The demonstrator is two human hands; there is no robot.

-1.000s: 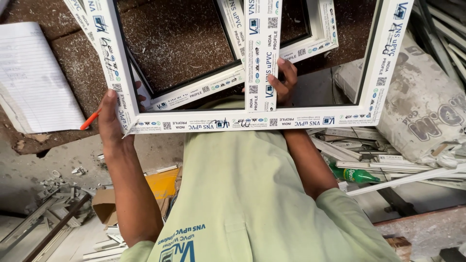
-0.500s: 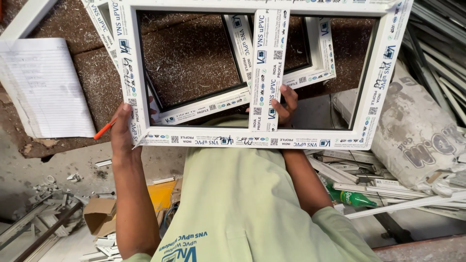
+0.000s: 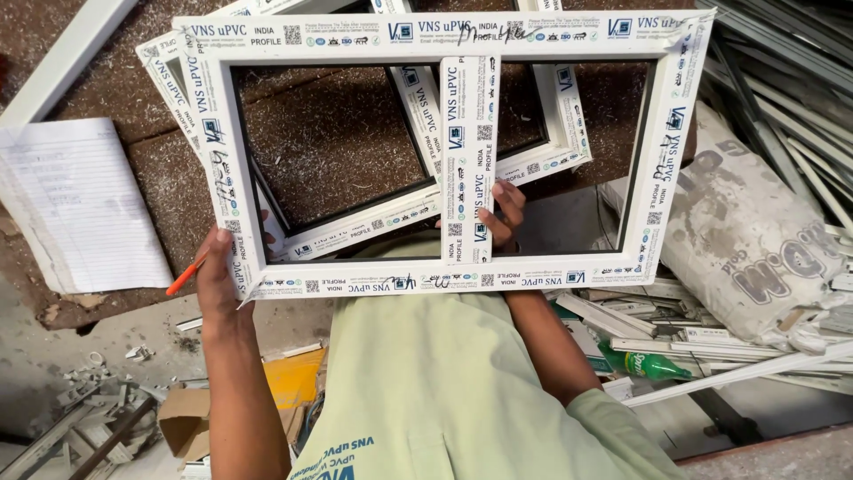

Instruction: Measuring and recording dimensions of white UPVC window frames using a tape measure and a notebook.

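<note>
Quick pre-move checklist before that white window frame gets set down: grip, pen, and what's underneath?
1. Left hand grips the white frame at its lower left corner: ok.
2. Right hand holds the centre bar: ok.
3. Orange pen sticks out of the left hand beside the frame, could snag: not ok.
4. Second frame lies underneath on the brown board: not ok for flat placement.
5. Notebook lies apart on the left: ok.
6. Corner joints sound: cannot tell.
</note>
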